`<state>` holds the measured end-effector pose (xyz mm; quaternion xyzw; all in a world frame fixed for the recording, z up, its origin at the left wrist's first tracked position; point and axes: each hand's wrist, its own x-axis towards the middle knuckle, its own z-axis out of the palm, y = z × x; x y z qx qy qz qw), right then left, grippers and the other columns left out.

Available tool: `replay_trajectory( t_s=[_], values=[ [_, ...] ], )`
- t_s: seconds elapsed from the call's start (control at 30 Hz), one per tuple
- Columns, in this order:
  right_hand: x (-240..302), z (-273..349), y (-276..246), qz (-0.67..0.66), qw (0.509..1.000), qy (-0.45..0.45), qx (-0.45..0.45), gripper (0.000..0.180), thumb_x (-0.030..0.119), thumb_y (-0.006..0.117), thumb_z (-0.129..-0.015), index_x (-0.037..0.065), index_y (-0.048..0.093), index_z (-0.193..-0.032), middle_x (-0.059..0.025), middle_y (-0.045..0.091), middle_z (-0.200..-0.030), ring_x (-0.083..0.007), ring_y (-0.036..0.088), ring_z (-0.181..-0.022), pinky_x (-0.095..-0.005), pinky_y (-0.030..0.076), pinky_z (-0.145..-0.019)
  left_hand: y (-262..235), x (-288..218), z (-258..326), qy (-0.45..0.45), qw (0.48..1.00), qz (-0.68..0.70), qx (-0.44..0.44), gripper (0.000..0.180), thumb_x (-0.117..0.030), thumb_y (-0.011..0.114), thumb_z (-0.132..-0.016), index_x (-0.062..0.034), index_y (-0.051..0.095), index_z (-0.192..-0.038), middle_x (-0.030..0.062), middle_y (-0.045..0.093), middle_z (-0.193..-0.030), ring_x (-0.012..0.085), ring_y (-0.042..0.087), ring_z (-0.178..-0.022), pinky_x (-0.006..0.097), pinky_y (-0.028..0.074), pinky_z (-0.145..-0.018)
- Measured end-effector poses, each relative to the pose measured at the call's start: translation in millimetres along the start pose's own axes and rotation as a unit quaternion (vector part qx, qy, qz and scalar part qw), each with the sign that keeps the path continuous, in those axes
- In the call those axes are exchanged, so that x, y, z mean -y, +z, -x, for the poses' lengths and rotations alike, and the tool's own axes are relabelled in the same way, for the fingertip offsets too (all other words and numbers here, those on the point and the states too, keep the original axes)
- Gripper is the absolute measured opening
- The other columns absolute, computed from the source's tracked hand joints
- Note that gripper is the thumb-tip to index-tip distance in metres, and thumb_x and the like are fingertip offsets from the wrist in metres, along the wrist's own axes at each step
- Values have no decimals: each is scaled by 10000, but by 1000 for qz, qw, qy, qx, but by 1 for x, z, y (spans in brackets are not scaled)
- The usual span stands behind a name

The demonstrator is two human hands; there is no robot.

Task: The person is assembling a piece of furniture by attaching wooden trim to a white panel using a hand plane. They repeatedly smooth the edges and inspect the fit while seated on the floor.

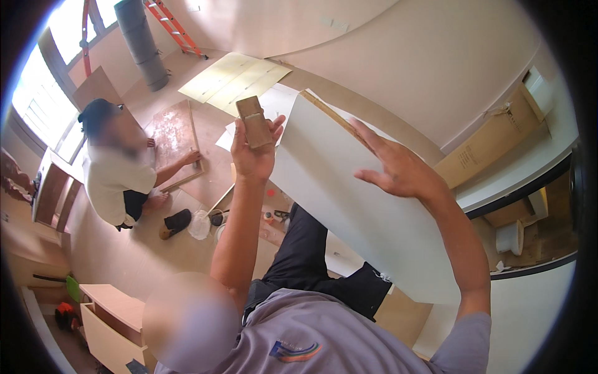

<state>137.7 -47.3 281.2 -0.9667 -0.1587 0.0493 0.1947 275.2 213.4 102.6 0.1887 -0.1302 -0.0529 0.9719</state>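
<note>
My left hand (254,156), raised in the middle of the view, is closed on a small brown block (252,119) with a pale band across it. Just to its right a large white panel (355,193) leans at a slant in front of me, its raw tan edge (330,115) facing up. Against that edge and the panel's face lies my right hand (402,165), fingers stretched out and thumb apart. The panel's lower end reaches down beside my legs.
At the left a person (121,165) crouches over a reddish-brown board (176,137). Pale sheets (233,78) lie by the far wall, near a rolled grey mat (142,47) and an orange ladder (173,28). A cardboard box (492,140) is at the right, an open drawer unit (115,321) lower left.
</note>
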Motion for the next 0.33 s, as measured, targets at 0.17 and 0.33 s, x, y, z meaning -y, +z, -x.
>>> replay_trajectory(
  t_s=[0.17, 0.33],
  values=[
    [7, -82, 15, -28, 997, -77, -1, 854, 336, 654, -998, 136, 205, -1697, -222, 394, -1663, -431, 476, -1450, -473, 393, -1184, -8, 14, -6, 19, 1000, 4, 7, 595, -547, 528, -1069, -24, 610, -1340, 117, 711, -957, 309, 673, -1076, 434, 489, -1000],
    [26, -112, 14, -65, 994, -70, 53, 853, 347, 636, -1008, 142, 182, -1701, -216, 325, -1703, -358, 390, -1539, -390, 311, -1261, -14, 12, -14, 57, 998, 29, 13, 608, -554, 542, -1060, -24, 608, -1351, 98, 728, -1019, 297, 683, -1039, 429, 503, -979]
  ],
)
